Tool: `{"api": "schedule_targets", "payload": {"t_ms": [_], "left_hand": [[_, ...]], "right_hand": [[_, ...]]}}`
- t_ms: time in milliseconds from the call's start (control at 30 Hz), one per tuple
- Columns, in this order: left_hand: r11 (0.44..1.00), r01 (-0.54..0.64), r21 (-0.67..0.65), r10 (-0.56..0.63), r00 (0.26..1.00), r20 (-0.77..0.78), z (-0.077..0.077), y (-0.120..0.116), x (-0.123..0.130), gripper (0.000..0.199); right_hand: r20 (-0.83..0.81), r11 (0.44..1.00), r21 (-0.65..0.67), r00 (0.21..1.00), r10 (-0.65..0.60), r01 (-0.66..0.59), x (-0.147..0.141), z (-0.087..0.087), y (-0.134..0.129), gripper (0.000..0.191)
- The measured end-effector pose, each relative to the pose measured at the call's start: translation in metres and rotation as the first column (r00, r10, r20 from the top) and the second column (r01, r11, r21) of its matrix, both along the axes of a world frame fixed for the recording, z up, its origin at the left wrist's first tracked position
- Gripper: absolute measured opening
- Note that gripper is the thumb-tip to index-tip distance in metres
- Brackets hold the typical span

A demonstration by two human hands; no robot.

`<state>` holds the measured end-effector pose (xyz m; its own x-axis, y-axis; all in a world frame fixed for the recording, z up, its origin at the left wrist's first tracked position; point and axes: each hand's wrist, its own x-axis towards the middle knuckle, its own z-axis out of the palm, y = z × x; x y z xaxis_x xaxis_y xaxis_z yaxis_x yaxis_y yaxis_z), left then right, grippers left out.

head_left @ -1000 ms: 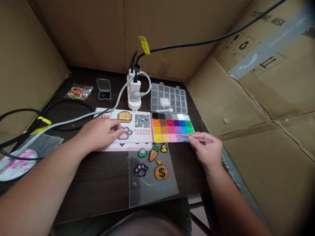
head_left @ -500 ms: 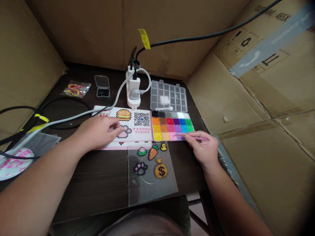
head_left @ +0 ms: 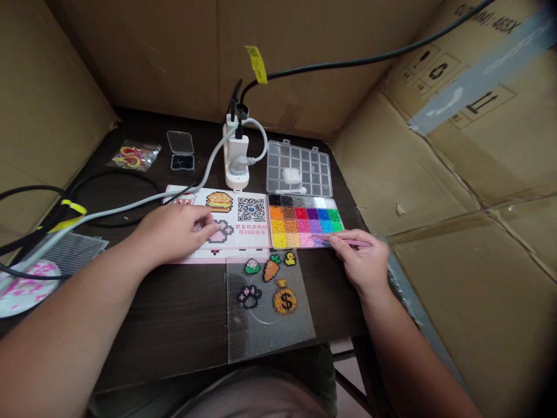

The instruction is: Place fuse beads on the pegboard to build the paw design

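The right hand pinches a narrow grip on slim pink tweezers, their tips reaching toward 9 o'clock into the lower pink and purple compartments of a bead tray. Whether the tips hold a bead is too small to tell. At the hand's 8 o'clock lies a clear pegboard carrying finished bead figures: a carrot, a duck, a money bag and two small flowers. The left hand holds nothing, its relaxed fingers resting on a pattern card just beside a pink flower outline. The card shows a burger and a QR code. At 12 o'clock from the bead tray sits a clear storage box; a white power strip stands at 11 o'clock. All of this rests on a dark worktop.
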<state>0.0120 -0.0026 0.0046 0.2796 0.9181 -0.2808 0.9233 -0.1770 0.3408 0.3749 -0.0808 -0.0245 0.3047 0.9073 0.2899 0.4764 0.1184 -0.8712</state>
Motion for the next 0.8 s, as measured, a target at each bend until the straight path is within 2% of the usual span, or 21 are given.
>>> {"api": "schedule_targets", "payload": {"t_ms": [500,667,800], "left_hand": [[1.000,0.000,-0.001,0.000,1.000,-0.008,-0.0010,0.0003,0.0017,0.037],[1.000,0.010,0.005,-0.010,1.000,-0.021,-0.0012,0.0001,0.0005,0.038],[1.000,0.007,0.021,-0.007,1.000,-0.027,-0.0008,-0.0003,0.0015,0.037]], "right_hand": [[-0.055,1.000,-0.019,0.998,-0.024,0.023,0.0001,0.0004,0.0004,0.029],[-0.175,0.999,-0.012,0.984,-0.041,0.040,0.0015,-0.0023,0.0020,0.035],[-0.250,1.000,0.023,0.968,0.003,0.003,-0.0020,0.0021,0.0004,0.036]]}}
